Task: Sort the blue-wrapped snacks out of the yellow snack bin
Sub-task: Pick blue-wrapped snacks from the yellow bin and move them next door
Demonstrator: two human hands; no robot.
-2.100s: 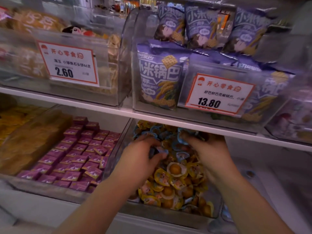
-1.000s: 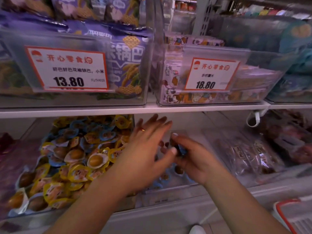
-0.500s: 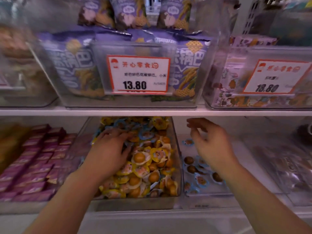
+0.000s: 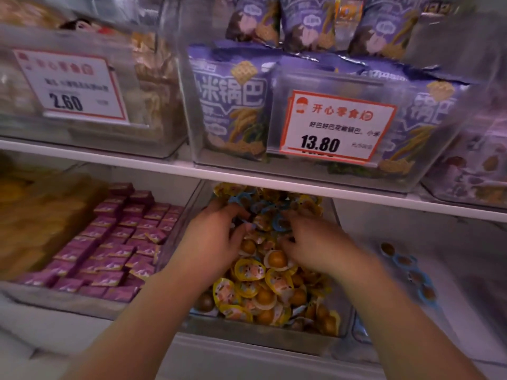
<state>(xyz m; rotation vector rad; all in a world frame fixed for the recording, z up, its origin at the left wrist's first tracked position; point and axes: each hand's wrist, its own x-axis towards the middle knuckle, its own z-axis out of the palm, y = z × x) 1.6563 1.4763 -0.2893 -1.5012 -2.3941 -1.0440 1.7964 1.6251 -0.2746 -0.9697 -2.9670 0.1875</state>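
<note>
Yellow wrappers are filling the near half of the yellow snack bin (image 4: 263,334), a clear tub on the lower shelf, and both forearms are reaching over its front wall into the pile. Further in, the left hand (image 4: 211,237) is lying palm down on the snacks with its fingers curled into the heap; whether it is pinching anything cannot be told, since the fingertips are buried and the picture is blurred. The right hand (image 4: 312,242) is sitting level with it just to the right, fingers likewise bent down into the pile, and its hold is equally unclear. Between and just beyond the two sets of fingertips, the blue-wrapped snacks (image 4: 277,223) are showing as a loose cluster of small round packets, with no long axis to line up on, mixed among yellow ones at the far end of the bin under the shelf edge (image 4: 301,185). That cluster is lying forward of both hands, slightly closer to the right one, so the right hand is probably better placed to pick next. Off to the right, a few sorted blue packets (image 4: 406,261) are lying in the neighbouring clear tub, well apart from the bin. Purple boxes (image 4: 118,242) are sitting in the tub to the left.
</note>
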